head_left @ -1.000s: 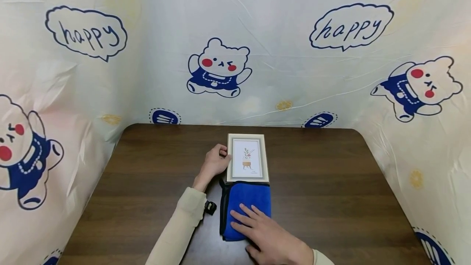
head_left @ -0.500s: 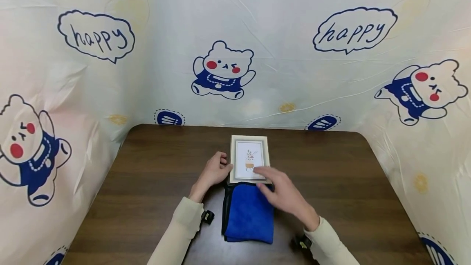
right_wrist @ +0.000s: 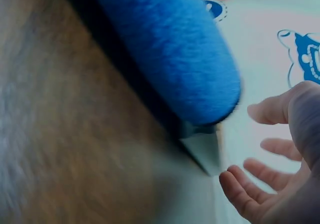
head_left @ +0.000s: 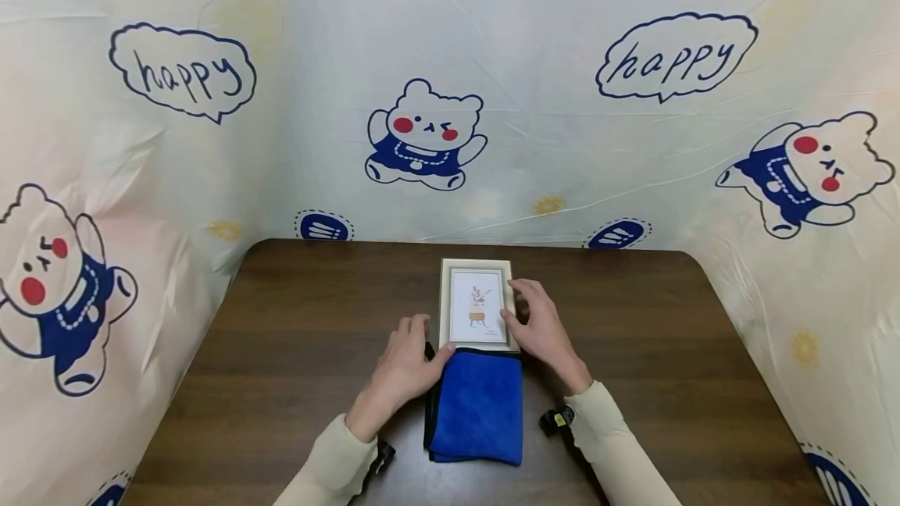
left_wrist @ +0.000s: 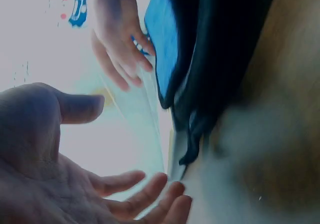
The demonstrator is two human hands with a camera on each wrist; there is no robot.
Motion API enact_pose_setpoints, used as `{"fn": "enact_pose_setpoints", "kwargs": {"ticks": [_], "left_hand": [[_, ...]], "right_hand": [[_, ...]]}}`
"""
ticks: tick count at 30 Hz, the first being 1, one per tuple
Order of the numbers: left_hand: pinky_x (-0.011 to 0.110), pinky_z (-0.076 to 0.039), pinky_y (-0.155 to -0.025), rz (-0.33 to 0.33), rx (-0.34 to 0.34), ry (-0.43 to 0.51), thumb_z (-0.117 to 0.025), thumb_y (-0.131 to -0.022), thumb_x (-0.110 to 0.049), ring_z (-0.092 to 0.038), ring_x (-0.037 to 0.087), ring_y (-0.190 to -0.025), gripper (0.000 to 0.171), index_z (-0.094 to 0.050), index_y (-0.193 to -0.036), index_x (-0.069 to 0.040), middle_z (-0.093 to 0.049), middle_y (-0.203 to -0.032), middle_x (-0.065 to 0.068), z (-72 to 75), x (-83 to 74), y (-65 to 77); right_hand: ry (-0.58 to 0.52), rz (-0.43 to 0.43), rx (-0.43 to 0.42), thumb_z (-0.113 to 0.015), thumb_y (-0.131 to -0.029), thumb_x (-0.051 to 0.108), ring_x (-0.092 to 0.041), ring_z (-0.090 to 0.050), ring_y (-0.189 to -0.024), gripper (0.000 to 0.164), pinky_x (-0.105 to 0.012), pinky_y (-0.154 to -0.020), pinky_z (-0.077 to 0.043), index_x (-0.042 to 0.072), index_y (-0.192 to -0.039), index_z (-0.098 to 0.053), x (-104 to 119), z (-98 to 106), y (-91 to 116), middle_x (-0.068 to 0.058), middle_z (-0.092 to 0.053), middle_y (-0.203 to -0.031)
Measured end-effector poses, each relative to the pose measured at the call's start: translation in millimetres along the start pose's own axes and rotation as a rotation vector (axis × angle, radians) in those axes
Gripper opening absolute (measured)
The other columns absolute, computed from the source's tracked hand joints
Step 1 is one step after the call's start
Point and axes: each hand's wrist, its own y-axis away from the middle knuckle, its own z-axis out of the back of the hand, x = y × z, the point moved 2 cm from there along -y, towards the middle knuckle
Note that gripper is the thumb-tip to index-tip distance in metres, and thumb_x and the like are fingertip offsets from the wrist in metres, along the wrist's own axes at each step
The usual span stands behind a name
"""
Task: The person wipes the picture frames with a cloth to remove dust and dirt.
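A picture frame [head_left: 445,307] with a cream border and a plant print lies flat on the table. Against its near edge is a folded blue cloth [head_left: 478,408] with black edging, thick in both wrist views. My left hand [head_left: 404,365] hovers at the left, its thumb by the cloth's far left corner and its fingers spread; the left wrist view shows the palm [left_wrist: 45,169] holding nothing. At the frame's right side is my right hand [head_left: 544,330], fingers relaxed and apart. In the right wrist view its fingertips are near the frame's grey side [right_wrist: 205,151]; contact is unclear.
The brown wooden table [head_left: 316,311] has rounded far corners. A pale curtain [head_left: 527,45] with blue bear prints surrounds it at the back and sides. Small black wrist cameras [head_left: 558,420] sit at both cuffs.
My right hand has lifted off the blue cloth and moved forward, over the picture frame, to its right side. My left hand has left the frame's left edge and drawn back toward the cloth.
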Motion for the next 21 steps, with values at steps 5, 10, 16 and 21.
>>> {"fn": "enact_pose_setpoints", "kwargs": {"ticks": [5, 10, 16, 21], "left_hand": [[0.061, -0.055, -0.098, 0.015, 0.084, -0.139, -0.073, -0.095, -0.061, -0.059, 0.042, -0.122, 0.086, -0.050, -0.150, 0.002, -0.053, -0.144, 0.026, -10.1, -6.0, 14.4], [0.063, -0.053, -0.102, 0.077, 0.173, -0.205, -0.073, -0.087, -0.074, -0.058, 0.045, -0.130, 0.107, -0.046, -0.153, 0.006, -0.052, -0.149, 0.030, -19.9, -7.5, 21.6], [0.058, -0.058, -0.096, 0.131, 0.167, -0.214, -0.092, -0.072, -0.066, -0.067, 0.042, -0.113, 0.119, -0.043, -0.150, 0.011, -0.058, -0.136, 0.032, -32.3, -11.3, 26.5], [0.058, -0.057, -0.098, 0.128, 0.202, -0.089, -0.100, -0.074, -0.036, -0.068, 0.044, -0.113, 0.112, -0.037, -0.151, 0.016, -0.062, -0.129, 0.036, -40.0, -15.3, 27.6]], "right_hand": [[0.010, -0.087, -0.036, -0.077, -0.096, 0.011, -0.027, -0.063, -0.091, 0.059, -0.035, -0.073, -0.054, 0.002, -0.151, -0.056, -15.2, -7.5, -3.9, -0.021, -0.057, -0.139], [-0.034, -0.141, -0.062, -0.078, -0.091, 0.002, -0.020, -0.059, -0.078, 0.062, -0.026, -0.069, -0.048, 0.001, -0.149, -0.057, -25.3, -12.2, -7.6, -0.019, -0.063, -0.118], [-0.079, -0.254, -0.027, -0.076, -0.092, 0.005, -0.019, -0.057, -0.080, 0.059, -0.029, -0.071, -0.047, 0.004, -0.148, -0.058, -29.8, -14.3, -9.9, -0.014, -0.063, -0.100], [-0.114, -0.320, -0.003, -0.073, -0.094, 0.005, -0.020, -0.055, -0.080, 0.056, -0.030, -0.072, -0.045, 0.003, -0.148, -0.058, -30.6, -15.2, -11.2, -0.014, -0.061, -0.097]]}}
